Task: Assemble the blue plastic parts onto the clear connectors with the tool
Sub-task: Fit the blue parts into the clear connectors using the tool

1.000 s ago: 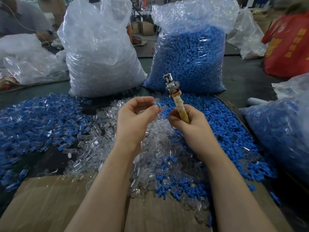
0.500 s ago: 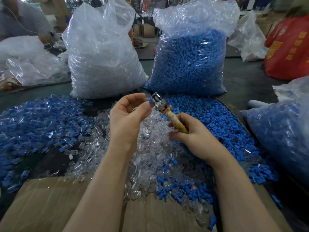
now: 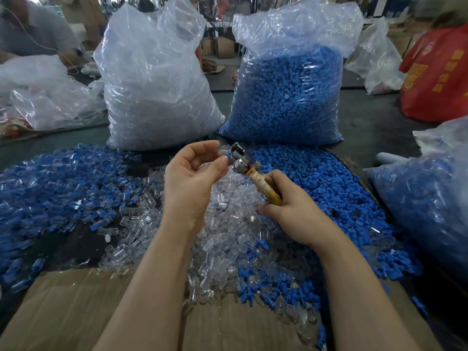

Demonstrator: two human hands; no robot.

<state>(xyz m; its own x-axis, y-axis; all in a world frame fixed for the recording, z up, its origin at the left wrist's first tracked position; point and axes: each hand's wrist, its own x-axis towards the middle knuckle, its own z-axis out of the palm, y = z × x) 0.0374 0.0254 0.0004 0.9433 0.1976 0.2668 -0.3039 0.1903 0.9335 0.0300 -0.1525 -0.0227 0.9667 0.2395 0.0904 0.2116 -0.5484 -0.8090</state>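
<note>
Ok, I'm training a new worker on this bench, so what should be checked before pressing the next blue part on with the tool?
1. Right hand grips the tool by its wrapped handle: ok.
2. Left hand pinches a blue part at its fingertips: ok.
3. Blue part meets the tool's metal head: ok.
4. Clear connector seated with the blue part: cannot tell.
5. Loose clear connectors within reach: ok.

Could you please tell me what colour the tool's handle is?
Yellowish tan handle, head view.
</note>
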